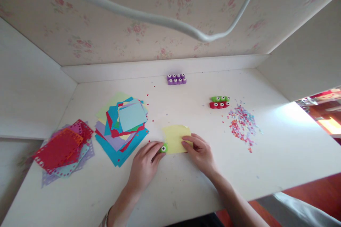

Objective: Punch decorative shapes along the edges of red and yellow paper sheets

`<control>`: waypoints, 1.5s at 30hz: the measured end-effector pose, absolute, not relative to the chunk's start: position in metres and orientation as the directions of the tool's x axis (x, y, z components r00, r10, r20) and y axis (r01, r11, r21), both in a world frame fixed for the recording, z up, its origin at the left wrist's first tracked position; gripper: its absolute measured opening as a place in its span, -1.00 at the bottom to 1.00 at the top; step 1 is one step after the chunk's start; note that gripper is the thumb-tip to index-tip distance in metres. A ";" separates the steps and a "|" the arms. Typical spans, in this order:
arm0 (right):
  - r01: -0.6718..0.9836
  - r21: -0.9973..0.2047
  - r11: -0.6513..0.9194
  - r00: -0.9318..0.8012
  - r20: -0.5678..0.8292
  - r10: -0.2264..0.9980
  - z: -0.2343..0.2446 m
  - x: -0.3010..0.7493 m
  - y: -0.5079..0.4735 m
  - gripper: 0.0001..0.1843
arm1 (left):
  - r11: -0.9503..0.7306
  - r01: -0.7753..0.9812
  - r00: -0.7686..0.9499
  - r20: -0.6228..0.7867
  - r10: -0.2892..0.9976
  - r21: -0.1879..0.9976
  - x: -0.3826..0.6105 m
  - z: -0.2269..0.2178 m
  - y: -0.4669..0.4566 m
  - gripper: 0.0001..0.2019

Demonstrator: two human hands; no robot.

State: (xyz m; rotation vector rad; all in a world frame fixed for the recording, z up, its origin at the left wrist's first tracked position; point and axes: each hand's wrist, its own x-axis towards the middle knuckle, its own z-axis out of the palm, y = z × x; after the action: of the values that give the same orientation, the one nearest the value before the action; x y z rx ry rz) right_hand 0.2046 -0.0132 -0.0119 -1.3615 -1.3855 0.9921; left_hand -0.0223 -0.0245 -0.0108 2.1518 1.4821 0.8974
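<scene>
Left hand (145, 161) is pinching green punch (163, 148), its white top showing a dark star-like mark, at left edge of yellow paper (174, 138). Right hand (200, 151) is pinching its right edge. Paper is lying on desk (170, 193), looking plain, squarish.

I make out a yellow sheet (174, 140) and green punch (163, 148) at lower centre, pink-flowered wallpaper (112, 35) up top, and, at right, seemingly pink-lilac confetti (242, 113).
</scene>
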 end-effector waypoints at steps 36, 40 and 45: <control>0.466 -0.882 0.075 -0.082 0.041 0.996 0.003 0.205 -0.018 -0.85 | -0.357 0.715 0.240 0.269 0.933 0.600 -0.023 -0.011 -0.027 -0.70; 0.669 -0.703 0.240 -0.050 0.280 0.959 0.009 0.207 -0.023 -0.80 | -0.341 0.718 0.230 0.255 0.939 0.606 -0.025 -0.011 -0.031 -0.71; 0.817 -0.492 0.299 -0.143 0.330 0.933 0.005 0.210 -0.023 -0.65 | -0.354 0.722 0.241 0.263 0.934 0.595 -0.025 -0.006 -0.031 -0.73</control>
State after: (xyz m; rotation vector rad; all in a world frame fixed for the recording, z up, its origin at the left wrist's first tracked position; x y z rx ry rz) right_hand 0.2096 -0.0234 0.0054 -1.5526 -1.9941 0.2600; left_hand -0.0250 -0.0310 -0.0064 2.1691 1.5257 0.8406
